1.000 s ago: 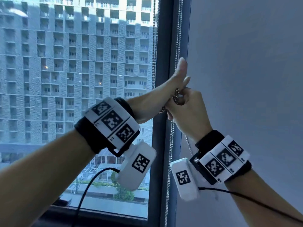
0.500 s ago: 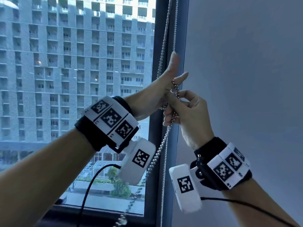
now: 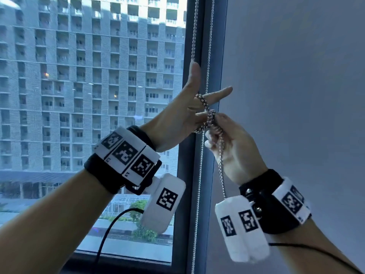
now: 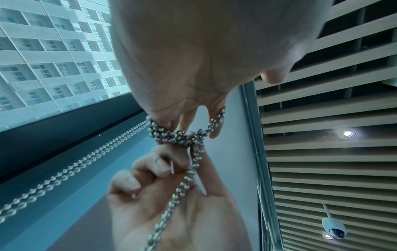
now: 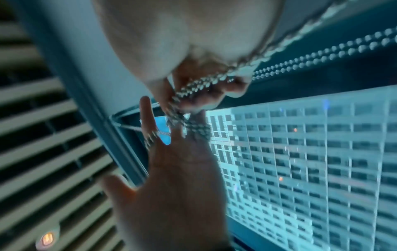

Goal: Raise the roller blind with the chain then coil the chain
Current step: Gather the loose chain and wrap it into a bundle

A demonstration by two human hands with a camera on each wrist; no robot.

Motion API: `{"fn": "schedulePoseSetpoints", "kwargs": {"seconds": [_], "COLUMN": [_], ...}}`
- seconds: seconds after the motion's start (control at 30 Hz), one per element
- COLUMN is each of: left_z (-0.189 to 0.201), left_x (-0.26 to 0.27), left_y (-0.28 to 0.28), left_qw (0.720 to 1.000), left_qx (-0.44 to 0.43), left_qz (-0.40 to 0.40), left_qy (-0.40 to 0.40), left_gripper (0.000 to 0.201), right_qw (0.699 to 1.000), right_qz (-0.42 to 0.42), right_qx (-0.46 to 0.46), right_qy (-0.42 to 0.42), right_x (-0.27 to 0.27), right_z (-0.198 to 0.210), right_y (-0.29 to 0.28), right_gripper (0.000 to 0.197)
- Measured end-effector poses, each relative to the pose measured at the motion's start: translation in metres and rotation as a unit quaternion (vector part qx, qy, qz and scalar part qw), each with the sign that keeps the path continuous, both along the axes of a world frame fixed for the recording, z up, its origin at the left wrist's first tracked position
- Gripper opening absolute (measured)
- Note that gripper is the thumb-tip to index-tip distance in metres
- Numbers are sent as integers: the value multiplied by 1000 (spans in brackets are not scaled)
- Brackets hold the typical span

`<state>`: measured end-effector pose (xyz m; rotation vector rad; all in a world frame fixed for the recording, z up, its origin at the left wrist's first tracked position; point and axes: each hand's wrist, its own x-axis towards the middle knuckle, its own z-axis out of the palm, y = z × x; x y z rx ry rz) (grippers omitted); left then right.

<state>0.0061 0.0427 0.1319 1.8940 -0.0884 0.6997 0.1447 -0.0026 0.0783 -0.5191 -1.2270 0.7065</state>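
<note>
A silver bead chain [image 3: 209, 56] hangs in two strands along the dark window frame. My left hand [image 3: 189, 104] is raised with thumb up and fingers straight and spread. Loops of the chain [image 3: 201, 98] are wound around its index finger and a lower finger. In the left wrist view the loops [image 4: 171, 135] bunch at the base of the fingers [image 4: 214, 132]. My right hand [image 3: 216, 122] sits just below and pinches the chain beside the lower loop. A slack length [image 3: 222, 171] hangs from it past the wrist. The blind itself is out of view and the glass is uncovered.
The dark window frame [image 3: 189, 224] runs vertically behind both hands. A plain grey wall [image 3: 296, 86] fills the right side. Overhead is a slatted ceiling [image 4: 322, 169] with downlights and a white dome camera [image 4: 334, 228]. Black cables trail from both wrist units.
My left fingers have spread apart from a closed pose. My right hand has dropped lower and led the chain around them, and the loops now show on two fingers.
</note>
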Motion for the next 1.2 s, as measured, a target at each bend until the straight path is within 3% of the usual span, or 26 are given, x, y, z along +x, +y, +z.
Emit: {"fn": "schedulePoseSetpoints", "kwargs": {"seconds": [0.07, 0.13, 0.2, 0.23, 0.3, 0.37, 0.43, 0.53, 0.6, 0.67, 0.77, 0.9, 1.0, 1.07, 1.1, 1.17, 1.2], "left_z": [-2, -7, -13, -14, -12, -8, -5, -4, -3, -4, -6, -8, -8, -9, -9, -8, -8], "left_x": [-2, -4, -6, -6, -6, -4, -3, -4, -4, -7, -14, -24, -24, -22, -21, -16, -13], "left_y": [7, 15, 19, 19, 21, 24, 25, 28, 28, 30, 32, 36, 38, 39, 39, 39, 38], "left_qw": [999, 992, 973, 960, 954, 969, 977, 978, 969, 964, 962, 938, 939, 948, 954, 968, 973], "left_qx": [9, 41, 142, 188, 199, 164, 140, 137, 165, 177, 184, 249, 250, 230, 216, 179, 163], "left_qz": [47, 110, 180, 209, 226, 187, 161, 158, 181, 195, 199, 236, 233, 217, 205, 177, 163], "left_qy": [-17, -35, -27, -16, 3, 6, 10, 18, 25, 27, 35, 40, 42, 33, 25, 17, 18], "left_gripper": [87, 77, 58, 51, 45, 46, 46, 47, 47, 46, 46, 47, 47, 47, 47, 44, 44], "right_qw": [999, 982, 903, 868, 847, 867, 915, 993, 995, 991, 994, 984, 970, 963, 942, 836, 797], "right_qz": [34, -42, -167, -200, -246, -286, -264, -79, 57, 87, 26, -53, -131, -229, -322, -492, -525], "right_qx": [-15, 25, 58, 55, 50, 68, 85, 68, 51, 57, 90, 88, 59, -22, -85, -128, -104], "right_qy": [-27, -181, -392, -452, -468, -403, -292, -60, 70, 88, 58, 148, 198, 140, 39, -204, -282], "right_x": [4, 12, 13, 12, 10, 12, 12, 13, 20, 33, 61, 102, 120, 123, 120, 110, 99], "right_z": [4, 5, 3, 1, -2, -3, -2, 1, 10, 17, 15, -1, -22, -34, -39, -46, -46], "right_y": [0, -1, -3, -3, 0, 7, 12, 10, 3, -7, -20, -40, -45, -33, -26, -10, -6], "right_gripper": [19, 23, 29, 29, 28, 29, 25, 17, 16, 15, 17, 33, 17, 14, 26, 38, 37]}}
